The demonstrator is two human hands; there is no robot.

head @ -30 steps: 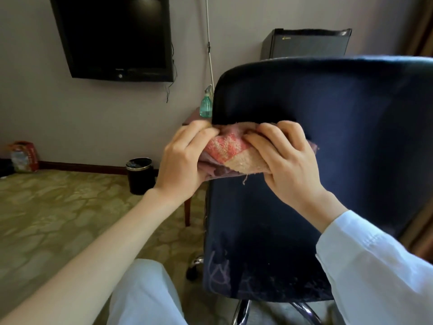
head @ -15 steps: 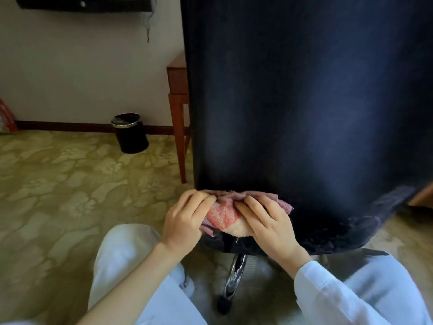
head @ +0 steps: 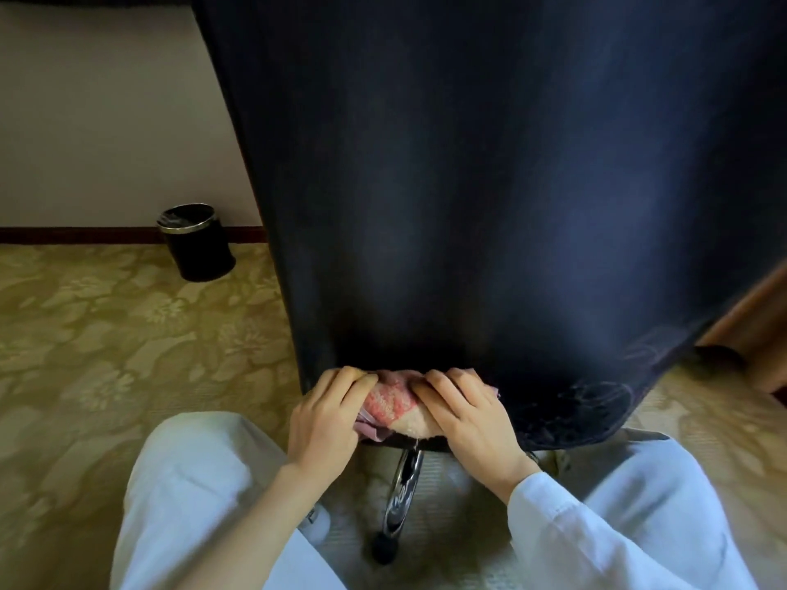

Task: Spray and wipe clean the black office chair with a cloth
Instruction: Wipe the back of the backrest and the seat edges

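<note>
bin (head: 196, 242) on carpet (head: 106, 334), well off to L; chrome chair leg (head: 402, 496) under hands | cloth (head: 394, 404) at chair back (head: 489, 185) bottom edge, betw. grips | left hand (head: 328, 419) + right hand (head: 472, 419) curl onto cloth

Count: 2 hands, left hand (head: 326, 413) and right hand (head: 472, 419), both gripping 1 cloth (head: 389, 404). 1 black office chair (head: 489, 185), above the grip. 1 chrome leg (head: 402, 491) and 1 caster (head: 383, 549) below it. 1 waste bin (head: 196, 242), well left of it.

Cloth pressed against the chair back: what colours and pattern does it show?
The cloth is mottled pink with a cream part; head view shows it.
</note>
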